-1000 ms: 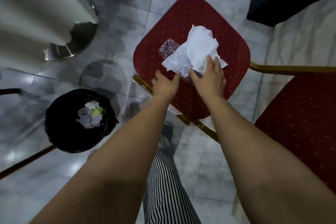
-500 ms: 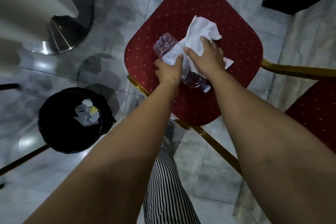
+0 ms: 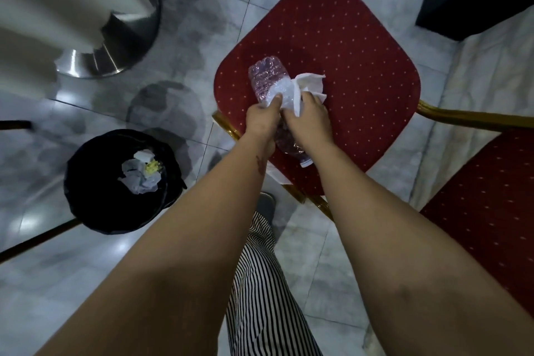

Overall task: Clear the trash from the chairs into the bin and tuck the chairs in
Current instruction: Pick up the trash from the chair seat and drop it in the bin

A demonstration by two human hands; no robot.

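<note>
Obs: both hands work together over the red chair (image 3: pixel 332 46). Left hand (image 3: pixel 261 121) has fingers curled round a crushed clear bottle (image 3: pixel 267 78), thumb on the crinkled plastic wrap (image 3: pixel 284 97) bunched against it. Right hand (image 3: pixel 310 121) has fingers closed on the same bundle, pinching a white tissue (image 3: pixel 310 85) against the wrap. Bottle lies lengthwise on the seat, base away from the person, cap end (image 3: pixel 304 163) poking out below the right wrist. Cannot tell whether the bundle is lifted yet or resting on the seat.

A white scrap (image 3: pixel 277 178) shows at the near seat edge under the left forearm; too hidden to say what it is.

Bin (image 3: pixel 86 170) stands on the floor to the left, well apart from the chair, black liner, with crumpled paper (image 3: pixel 141 178) already inside.

Progress (judgement): partway. Some trash is binned; this chair's load is gathered in grip but not carried over. Second chair (image 3: pixel 485 211) at right: visible part of its seat bears nothing, the rest is out of view. Neither chair looks tucked in; this one stands out on open floor.

Left to do: lift the bundle as one, drop it in the bin, check the scrap, push the chairs in.

Risk: loose tissue may slip out on the carry.
</note>
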